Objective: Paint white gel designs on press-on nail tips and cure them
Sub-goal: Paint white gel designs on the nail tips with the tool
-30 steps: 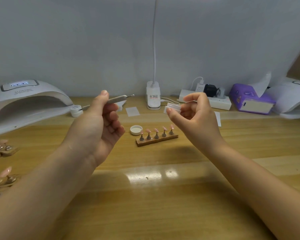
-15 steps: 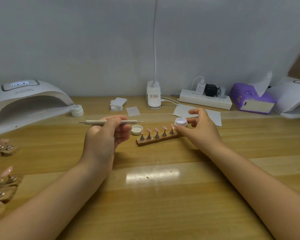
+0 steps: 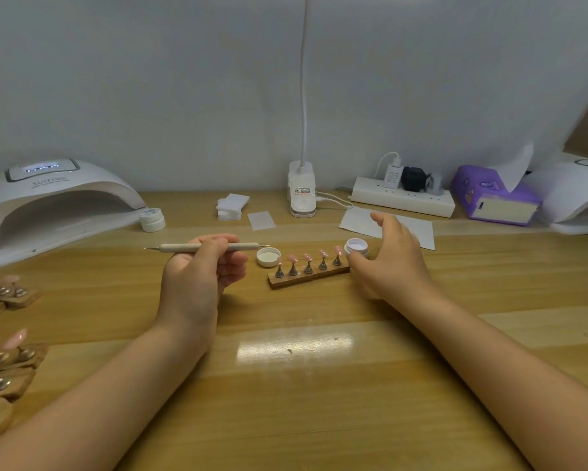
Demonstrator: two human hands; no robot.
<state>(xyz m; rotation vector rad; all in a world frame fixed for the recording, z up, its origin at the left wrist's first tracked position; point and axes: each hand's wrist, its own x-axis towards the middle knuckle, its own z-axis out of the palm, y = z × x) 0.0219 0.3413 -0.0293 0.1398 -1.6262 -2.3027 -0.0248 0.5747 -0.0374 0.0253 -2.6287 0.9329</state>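
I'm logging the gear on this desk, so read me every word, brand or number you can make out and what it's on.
"SUN", then smaller blurred characters: top of the white nail lamp.
Lit display on that lamp: too blurred to read.
Red and dark print on the desk lamp base: too small.
Closed white jar, charger, purple tissue pack: print unreadable.

Wooden nail-tip stand (image 3: 308,277) at table centre; jar lid (image 3: 267,257) just left of it, open gel jar (image 3: 356,246) at its right end. Curing lamp (image 3: 53,202) far left; power strip (image 3: 401,200) and tissue box (image 3: 494,202) behind right.
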